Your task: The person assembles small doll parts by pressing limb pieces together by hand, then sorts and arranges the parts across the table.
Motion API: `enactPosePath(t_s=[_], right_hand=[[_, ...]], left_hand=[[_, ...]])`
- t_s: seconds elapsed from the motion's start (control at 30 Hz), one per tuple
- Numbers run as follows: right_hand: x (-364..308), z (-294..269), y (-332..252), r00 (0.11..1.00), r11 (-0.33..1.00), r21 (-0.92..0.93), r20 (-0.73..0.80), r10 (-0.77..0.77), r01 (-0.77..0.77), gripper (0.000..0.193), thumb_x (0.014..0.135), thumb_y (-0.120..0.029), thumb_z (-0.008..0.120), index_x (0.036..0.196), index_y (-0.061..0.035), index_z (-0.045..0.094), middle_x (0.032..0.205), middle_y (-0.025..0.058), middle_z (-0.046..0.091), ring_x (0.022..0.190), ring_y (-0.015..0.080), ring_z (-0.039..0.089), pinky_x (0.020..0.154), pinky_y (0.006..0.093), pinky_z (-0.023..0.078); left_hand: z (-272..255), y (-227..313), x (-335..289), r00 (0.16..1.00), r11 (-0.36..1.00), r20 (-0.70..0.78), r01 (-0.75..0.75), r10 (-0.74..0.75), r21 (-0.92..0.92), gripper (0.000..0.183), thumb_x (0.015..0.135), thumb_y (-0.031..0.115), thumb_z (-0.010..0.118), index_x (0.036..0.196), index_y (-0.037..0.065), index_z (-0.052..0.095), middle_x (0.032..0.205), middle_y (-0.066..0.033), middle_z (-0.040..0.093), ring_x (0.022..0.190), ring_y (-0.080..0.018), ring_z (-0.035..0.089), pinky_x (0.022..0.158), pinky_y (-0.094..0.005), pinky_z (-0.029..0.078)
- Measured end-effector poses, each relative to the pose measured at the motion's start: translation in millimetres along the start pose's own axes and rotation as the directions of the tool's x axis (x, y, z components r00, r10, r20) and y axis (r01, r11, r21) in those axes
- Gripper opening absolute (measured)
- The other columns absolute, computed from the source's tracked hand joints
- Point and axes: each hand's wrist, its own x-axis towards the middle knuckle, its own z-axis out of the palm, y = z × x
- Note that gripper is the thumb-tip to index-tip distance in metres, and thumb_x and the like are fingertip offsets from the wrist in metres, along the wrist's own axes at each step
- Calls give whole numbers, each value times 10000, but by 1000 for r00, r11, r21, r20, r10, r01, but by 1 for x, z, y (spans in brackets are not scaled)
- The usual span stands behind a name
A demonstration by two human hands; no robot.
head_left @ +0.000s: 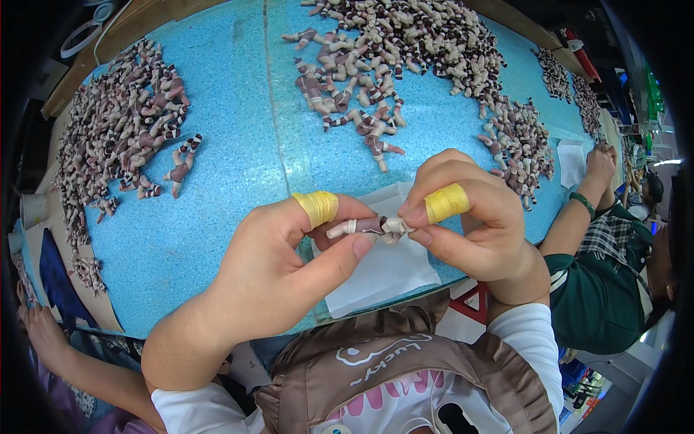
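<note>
Between my two hands, over a sheet of white paper [383, 278], is a small figurine [370, 226] in white and dull brown, lying nearly level. My left hand [271, 264], with yellow tape round its index finger, pinches the brown part between thumb and forefinger. At the other end, the thumb and index finger of my right hand [473, 224] grip the pale part; yellow tape wraps that index finger too. My fingertips hide some of its shape. Beyond my hands, a loose figurine [379, 148] lies at the near tip of a large heap [419, 36] of similar pieces.
A blue speckled tabletop [224, 145] carries another heap [119, 123] at the left and a smaller pile [520, 141] at the right. Two co-workers' arms show: one at the right edge [578, 210], one at the lower left [94, 372]. A wooden rim [166, 14] borders the far side.
</note>
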Motion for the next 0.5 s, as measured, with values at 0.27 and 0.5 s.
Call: enactPosePath(t_s=[0.27,0.5], right_hand=[[-2,6,-1,999,998,-56,45,-19,21,212,701,60,733,894,-13,682,908,114,669,812,240,658,698,328,514],[-1,8,3,997,999,35,69,-39,37,161,719,50,744,862,-3,693,915,121,684,815,246,682,701,331,534]], left_hand=[[-1,-3,0,941,888,-32,-306,337,343,197,829,15,649,1018,-37,632,887,-76,666,788,-119,599,718,-254,471],[1,-8,6,824,697,40,-502,565,512,190,782,11,651,969,-23,638,816,-89,648,677,-165,576,607,-271,449]])
